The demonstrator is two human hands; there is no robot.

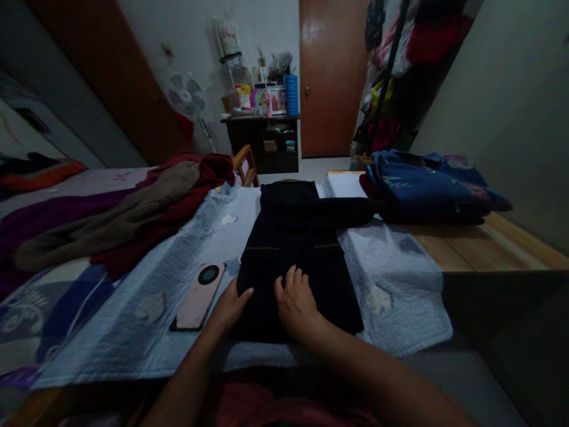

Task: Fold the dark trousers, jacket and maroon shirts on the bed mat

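Note:
A black garment [297, 279] with a sleeve folded across it and two thin brown-trimmed pocket edges lies on a pale blue quilted cloth [240, 207]. At its lower left edge rests my left hand [231, 305], thumb apart and lying on the fabric; the other fingertips are partly hidden along the edge. My right hand [296, 299] lies on the middle of the garment with fingers slightly bent and apart, holding nothing. Just left of my left hand is a pink phone [198, 299] with a round black camera.
Folded blue patterned clothes [427, 184] are stacked on a wooden surface [489, 243] at right. Brown, maroon and purple clothes [133, 207] lie at left. Behind are a white fan [186, 95], a dark cabinet [262, 142] and a brown door [333, 77].

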